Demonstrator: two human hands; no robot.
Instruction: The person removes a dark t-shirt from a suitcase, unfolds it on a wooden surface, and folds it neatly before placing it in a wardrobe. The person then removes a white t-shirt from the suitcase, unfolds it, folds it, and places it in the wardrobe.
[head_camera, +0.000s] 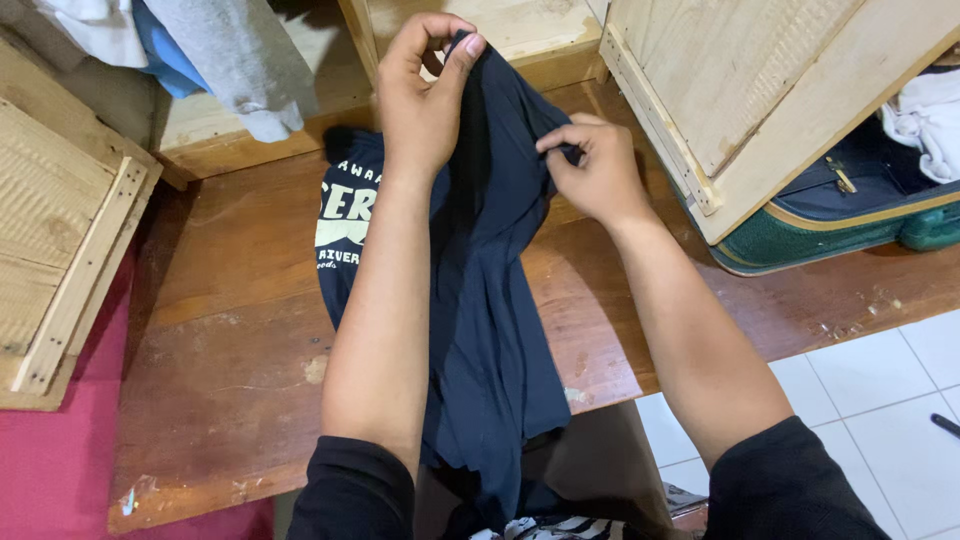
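The left hand (420, 105) is raised over the middle of the wooden surface (230, 330), its fingers (468, 50) pinched shut on the top edge of a dark navy shirt (490, 300). The right hand (595, 175) sits just beside and lower, thumb and forefinger closed on a fold of the same shirt at its right edge. Both hands grip the cloth; neither is open.

The shirt hangs from the 2 grips and trails down across the surface toward the person, its lower end passing over the near edge between the forearms. Pale printed lettering shows on the part lying flat to the left of the left forearm. Both arms wear black sleeves (355, 490) pushed up near the elbow.

Surroundings: a light wooden panel (70, 250) lies at the left edge. A grey garment (240, 60) with blue and white cloth beside it rests on a wooden ledge at upper left. At upper right, a pale wooden door panel (760, 90) stands tilted over a green suitcase (850, 235) holding white cloth. White floor tiles (880, 400) show at lower right, red covering (60, 470) at lower left.
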